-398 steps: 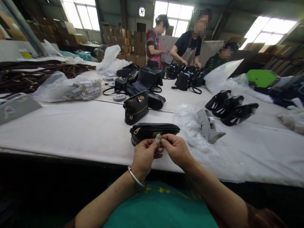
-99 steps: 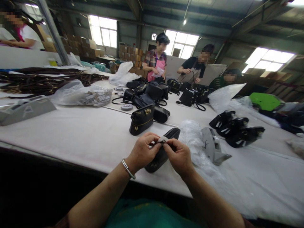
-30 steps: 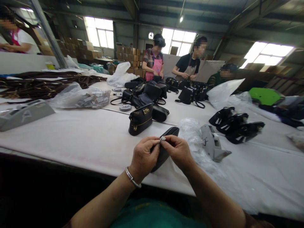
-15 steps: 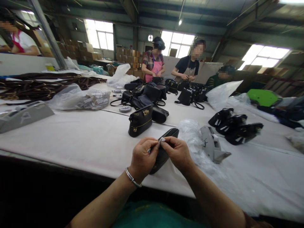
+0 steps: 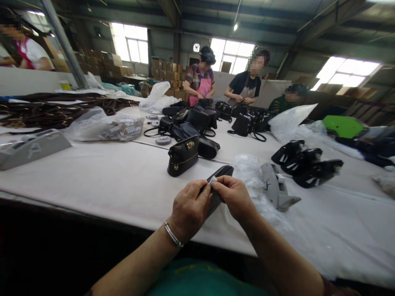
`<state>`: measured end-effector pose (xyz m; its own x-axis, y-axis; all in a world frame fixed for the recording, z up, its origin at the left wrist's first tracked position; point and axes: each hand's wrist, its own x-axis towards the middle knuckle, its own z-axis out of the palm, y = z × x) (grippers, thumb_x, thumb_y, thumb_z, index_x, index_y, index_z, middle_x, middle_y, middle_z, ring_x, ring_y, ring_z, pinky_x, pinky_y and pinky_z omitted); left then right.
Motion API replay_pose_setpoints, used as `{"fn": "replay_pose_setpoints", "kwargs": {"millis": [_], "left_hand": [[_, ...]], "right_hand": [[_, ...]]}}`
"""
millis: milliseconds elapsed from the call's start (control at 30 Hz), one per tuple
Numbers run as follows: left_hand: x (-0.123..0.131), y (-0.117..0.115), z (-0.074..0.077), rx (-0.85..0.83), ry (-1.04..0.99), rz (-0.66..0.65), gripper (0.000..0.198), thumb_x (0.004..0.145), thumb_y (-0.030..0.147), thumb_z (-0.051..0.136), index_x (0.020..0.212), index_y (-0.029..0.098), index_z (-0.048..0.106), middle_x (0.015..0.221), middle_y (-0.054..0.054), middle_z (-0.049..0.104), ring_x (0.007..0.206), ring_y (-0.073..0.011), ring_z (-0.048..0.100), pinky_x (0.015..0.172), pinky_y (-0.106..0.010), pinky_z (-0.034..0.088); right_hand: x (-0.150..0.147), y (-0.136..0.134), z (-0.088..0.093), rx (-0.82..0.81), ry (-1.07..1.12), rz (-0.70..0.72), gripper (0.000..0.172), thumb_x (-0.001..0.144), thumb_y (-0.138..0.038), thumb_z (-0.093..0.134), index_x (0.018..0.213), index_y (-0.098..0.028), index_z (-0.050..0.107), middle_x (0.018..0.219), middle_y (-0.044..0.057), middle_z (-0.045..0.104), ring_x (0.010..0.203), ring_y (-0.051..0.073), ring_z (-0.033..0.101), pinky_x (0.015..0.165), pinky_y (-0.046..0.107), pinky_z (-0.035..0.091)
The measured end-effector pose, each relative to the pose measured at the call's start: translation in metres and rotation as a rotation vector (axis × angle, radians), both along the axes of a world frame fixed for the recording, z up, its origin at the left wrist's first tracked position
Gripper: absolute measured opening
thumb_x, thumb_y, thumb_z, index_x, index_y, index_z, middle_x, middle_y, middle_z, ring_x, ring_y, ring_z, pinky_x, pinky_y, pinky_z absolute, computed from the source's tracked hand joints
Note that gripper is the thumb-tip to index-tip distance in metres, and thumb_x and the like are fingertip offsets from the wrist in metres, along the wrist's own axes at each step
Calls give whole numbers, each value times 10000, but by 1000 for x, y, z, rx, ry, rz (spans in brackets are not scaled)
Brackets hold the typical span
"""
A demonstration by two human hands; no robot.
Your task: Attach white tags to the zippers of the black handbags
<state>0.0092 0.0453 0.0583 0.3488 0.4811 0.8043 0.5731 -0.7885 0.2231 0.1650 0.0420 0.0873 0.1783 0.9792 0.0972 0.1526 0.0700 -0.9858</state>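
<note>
We held our left hand [image 5: 189, 209] and right hand [image 5: 236, 197] close together, the fingers of both pinched on a small pale scrap [image 5: 212, 179] between their tips. The black purse [image 5: 222, 172] lay on the table [image 5: 101, 176] right under the fingers, its near end hidden by the left hand; we could not tell whether that hand gripped it too. Just right of the fingers lay crumpled plastic [image 5: 247, 164] and a grey tape dispenser [image 5: 274, 187]. Beyond them, to the left, stood a small black bag [image 5: 182, 155].
</note>
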Motion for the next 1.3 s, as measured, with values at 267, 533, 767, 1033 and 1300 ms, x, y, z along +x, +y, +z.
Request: {"fn": "replay_pose_setpoints", "kwargs": {"millis": [267, 533, 767, 1033, 1300], "left_hand": [[0, -6, -5, -22, -45, 24, 337, 888, 140, 596, 1217, 136, 665, 1034, -141, 613, 1026, -271, 575, 913, -467, 538], [-5, 18, 16, -539, -346, -188, 123, 874, 212, 632, 924, 186, 742, 919, -67, 626, 870, -173, 630, 764, -303, 567], [-5, 26, 24, -696, -268, -220, 112, 837, 235, 652, 864, 176, 743, 885, -62, 623, 816, -162, 618, 657, -258, 561], [-6, 30, 25, -799, -290, -258, 70, 796, 207, 652, 791, 167, 709, 887, -55, 645, 840, -165, 641, 657, -242, 568], [1, 25, 23, -804, -365, -188, 96, 807, 242, 643, 813, 169, 705, 926, -55, 659, 824, -157, 656, 667, -236, 578]], "right_hand": [[-1, 3, 2, 11, -112, -9, 294, 774, -438, 711, 708, -152, 717, 681, 39, 680, 631, 153, 567, 585, 263, 446], [2, -1, -2, 83, -175, -29, 243, 791, -398, 687, 739, -163, 718, 648, 10, 635, 614, 146, 530, 560, 256, 412], [3, 2, -5, 167, -240, -28, 192, 813, -348, 670, 753, -173, 722, 702, 21, 675, 672, 163, 572, 619, 267, 442], [1, 5, -6, 199, -245, -12, 164, 820, -312, 669, 737, -179, 715, 698, 15, 679, 681, 163, 594, 634, 267, 456], [22, -13, -14, 255, -262, -90, 291, 871, -359, 644, 1093, -181, 703, 874, 48, 714, 733, 176, 643, 669, 288, 518]]}}
